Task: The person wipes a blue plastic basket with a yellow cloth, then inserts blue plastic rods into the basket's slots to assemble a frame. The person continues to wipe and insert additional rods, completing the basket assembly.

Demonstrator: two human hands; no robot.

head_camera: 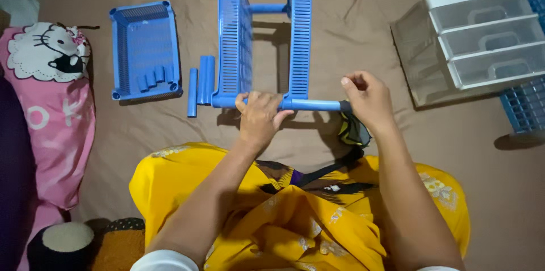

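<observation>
A home, most likely a bedroom: a brown bedsheet (352,38) (creased, spread wide) covers the whole surface, a pink cartoon-cat pillow (51,95) lies at the left, and a clear plastic drawer unit (471,38) sits at the far right.

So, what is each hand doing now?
Left hand: closed on the blue plastic rack tube.
Right hand: closed on that tube's right end.
</observation>
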